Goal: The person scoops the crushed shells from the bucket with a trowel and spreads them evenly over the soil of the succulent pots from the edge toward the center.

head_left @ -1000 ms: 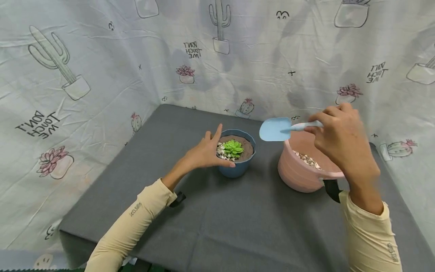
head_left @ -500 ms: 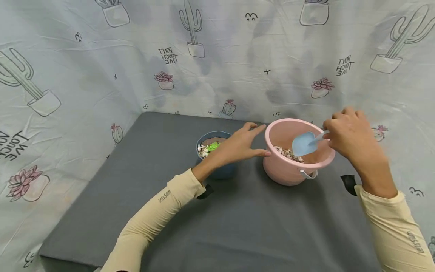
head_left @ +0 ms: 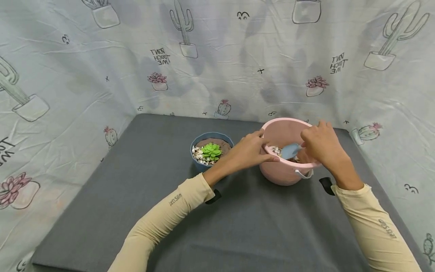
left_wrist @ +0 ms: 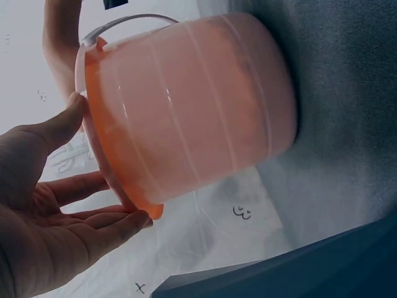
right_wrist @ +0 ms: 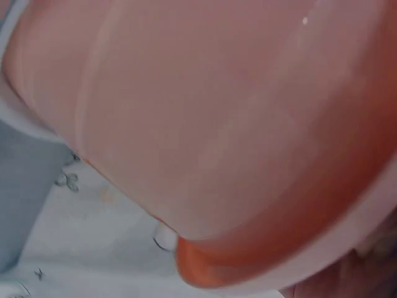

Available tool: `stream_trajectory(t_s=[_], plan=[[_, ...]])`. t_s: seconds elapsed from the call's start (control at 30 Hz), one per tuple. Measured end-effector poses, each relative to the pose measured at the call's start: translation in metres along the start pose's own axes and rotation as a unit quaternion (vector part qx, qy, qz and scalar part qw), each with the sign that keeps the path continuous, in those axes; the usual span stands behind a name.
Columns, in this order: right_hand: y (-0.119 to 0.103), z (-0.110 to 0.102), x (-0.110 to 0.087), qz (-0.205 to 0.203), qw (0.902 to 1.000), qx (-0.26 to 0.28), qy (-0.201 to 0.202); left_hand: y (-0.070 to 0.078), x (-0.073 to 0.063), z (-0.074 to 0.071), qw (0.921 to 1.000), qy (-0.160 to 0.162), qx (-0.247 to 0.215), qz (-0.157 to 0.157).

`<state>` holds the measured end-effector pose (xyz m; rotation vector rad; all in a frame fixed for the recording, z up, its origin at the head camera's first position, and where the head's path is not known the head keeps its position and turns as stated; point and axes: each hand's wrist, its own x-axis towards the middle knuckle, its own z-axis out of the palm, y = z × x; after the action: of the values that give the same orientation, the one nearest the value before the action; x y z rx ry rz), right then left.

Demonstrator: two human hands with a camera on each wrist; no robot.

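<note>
A pink bucket (head_left: 276,175) with pebbles (head_left: 274,150) inside stands on the table's right half. My left hand (head_left: 249,151) holds its near-left rim; in the left wrist view the thumb and fingers (left_wrist: 127,230) rest on the rim, spread apart. Inside the bucket, a light blue hand shovel (head_left: 290,151) has its blade down among the pebbles. My right hand (head_left: 323,143) grips the handle, mostly covered by the fingers. Left of the bucket is a blue flowerpot (head_left: 198,164) with soil, white pebbles and a green succulent (head_left: 212,151). The right wrist view shows mainly the bucket's outer wall (right_wrist: 186,124).
A dark grey cloth (head_left: 142,181) covers the table. Behind and on both sides hangs a pale curtain (head_left: 217,56) printed with cacti. The bucket's white carry handle (head_left: 304,174) hangs down at its front.
My left hand has moved from beside the flowerpot to the bucket's rim. The right hand has lowered the shovel from above the bucket into the pebbles. The head view has turned rightward.
</note>
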<state>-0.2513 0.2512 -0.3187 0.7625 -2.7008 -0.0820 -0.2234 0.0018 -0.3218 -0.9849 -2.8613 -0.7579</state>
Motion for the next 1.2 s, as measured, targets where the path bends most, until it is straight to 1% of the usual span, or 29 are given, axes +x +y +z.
stream_trajectory(t_s=[0.07,0.13,0.23,0.37,0.47,0.53,0.63,0.8,1.03,1.13,1.2], plan=[[-0.001,0.003,0.000,-0.013,0.9995,0.028,0.003,-0.001,-0.002,0.001,1.0000,0.000,0.003,0.003],[-0.002,0.007,0.000,-0.020,0.9985,0.051,-0.005,-0.002,-0.004,0.001,1.0000,0.000,0.002,0.004],[-0.005,0.008,-0.001,0.002,0.9958,0.088,-0.024,-0.003,-0.006,0.002,0.9999,0.000,-0.004,0.010],[-0.006,0.003,-0.003,0.033,0.9933,0.107,-0.027,-0.003,-0.004,0.000,0.9998,0.002,-0.003,0.021],[-0.005,-0.001,-0.007,0.044,0.9904,0.128,-0.026,-0.005,-0.005,0.000,0.9997,-0.003,0.008,0.023],[-0.004,-0.005,-0.010,0.054,0.9878,0.145,-0.018,-0.007,-0.006,0.000,0.9997,-0.002,0.010,0.022],[-0.002,-0.012,-0.014,0.070,0.9836,0.166,0.011,-0.009,-0.009,-0.001,0.9998,0.003,0.009,0.017],[0.004,-0.024,-0.023,0.092,0.9784,0.177,0.054,-0.013,-0.010,-0.002,0.9998,0.005,0.007,0.020],[0.015,-0.035,-0.036,0.136,0.9662,0.201,0.087,-0.015,-0.008,-0.001,0.9995,0.009,-0.001,0.032],[0.017,-0.040,-0.042,0.152,0.9634,0.199,0.094,-0.015,-0.006,0.000,0.9992,0.004,0.001,0.040],[0.018,-0.044,-0.044,0.159,0.9629,0.194,0.100,-0.015,-0.005,0.001,0.9991,-0.005,0.004,0.043]])
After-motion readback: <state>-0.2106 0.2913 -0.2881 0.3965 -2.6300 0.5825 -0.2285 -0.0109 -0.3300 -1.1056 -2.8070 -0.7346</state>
